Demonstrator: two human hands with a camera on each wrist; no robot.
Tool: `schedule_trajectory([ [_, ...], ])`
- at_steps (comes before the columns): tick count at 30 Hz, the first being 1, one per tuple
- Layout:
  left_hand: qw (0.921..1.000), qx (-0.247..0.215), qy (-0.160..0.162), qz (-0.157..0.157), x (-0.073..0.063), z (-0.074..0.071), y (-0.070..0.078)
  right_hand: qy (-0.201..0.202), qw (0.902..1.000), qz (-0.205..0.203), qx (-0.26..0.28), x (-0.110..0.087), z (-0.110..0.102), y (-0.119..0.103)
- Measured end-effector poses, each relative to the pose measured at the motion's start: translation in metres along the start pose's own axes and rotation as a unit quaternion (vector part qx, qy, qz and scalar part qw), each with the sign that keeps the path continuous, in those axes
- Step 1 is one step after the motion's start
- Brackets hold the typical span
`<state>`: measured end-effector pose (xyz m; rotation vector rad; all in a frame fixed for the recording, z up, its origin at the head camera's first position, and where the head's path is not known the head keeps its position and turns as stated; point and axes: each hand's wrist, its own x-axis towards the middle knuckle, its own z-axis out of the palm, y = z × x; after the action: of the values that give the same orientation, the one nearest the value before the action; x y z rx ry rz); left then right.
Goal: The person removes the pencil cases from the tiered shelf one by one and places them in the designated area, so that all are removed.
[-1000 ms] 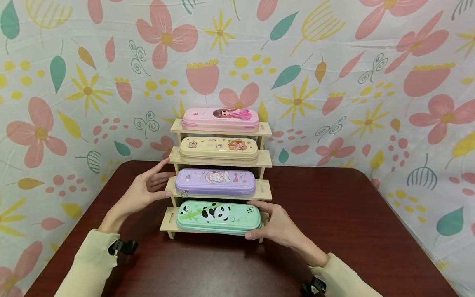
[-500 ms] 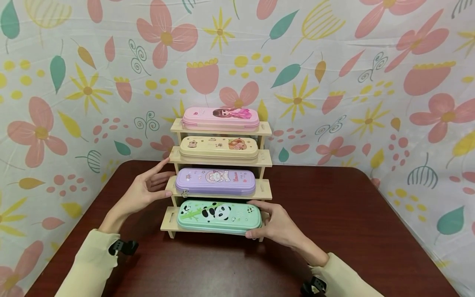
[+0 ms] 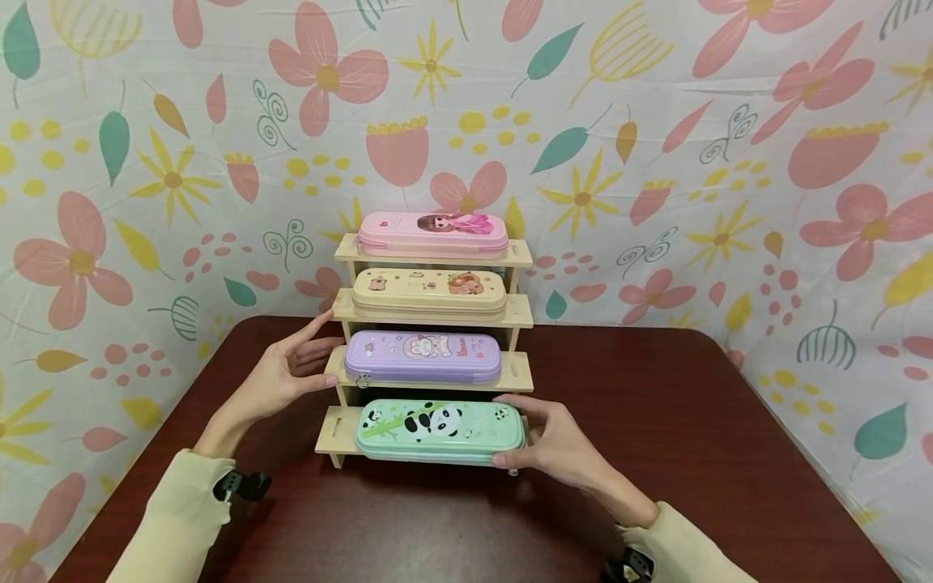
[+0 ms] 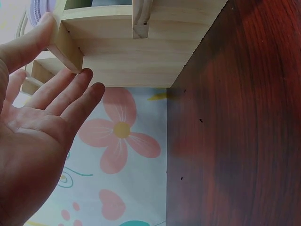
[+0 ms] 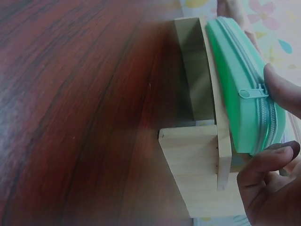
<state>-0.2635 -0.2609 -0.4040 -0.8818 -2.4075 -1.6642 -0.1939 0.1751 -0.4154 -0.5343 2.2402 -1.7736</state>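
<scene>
A green panda pencil case (image 3: 440, 433) is at the bottom step of a four-step wooden rack (image 3: 332, 433), shifted toward its right end. My right hand (image 3: 557, 441) pinches the case's right end, thumb at the front and fingers behind. In the right wrist view, the thumb (image 5: 282, 89) lies by the zipper pull (image 5: 253, 93), and the case is close over the board. My left hand (image 3: 280, 376) touches the rack's left side with extended fingers. Thumb tip and fingertips meet a board end (image 4: 66, 49) in the left wrist view.
Pencil cases lie on the upper steps: purple (image 3: 423, 356), cream (image 3: 428, 293) and pink (image 3: 433, 235) at the top. The rack stands on a dark red-brown table (image 3: 627, 389). A flowered cloth (image 3: 641, 97) hangs behind.
The green pencil case has slid right and slightly toward me, with my right hand moving along. More of the bottom step's left end shows. My left hand stays put.
</scene>
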Motion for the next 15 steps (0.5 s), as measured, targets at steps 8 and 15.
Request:
schedule_trajectory([
  [8,1.0,0.001,0.001,-0.004,0.0,0.0,-0.001,0.003,0.9992,-0.016,-0.038,-0.009,-0.014,0.004],
  [15,1.0,0.001,0.002,-0.003,-0.001,0.0,-0.001,-0.012,0.9983,-0.03,-0.048,-0.021,-0.032,0.004],
])
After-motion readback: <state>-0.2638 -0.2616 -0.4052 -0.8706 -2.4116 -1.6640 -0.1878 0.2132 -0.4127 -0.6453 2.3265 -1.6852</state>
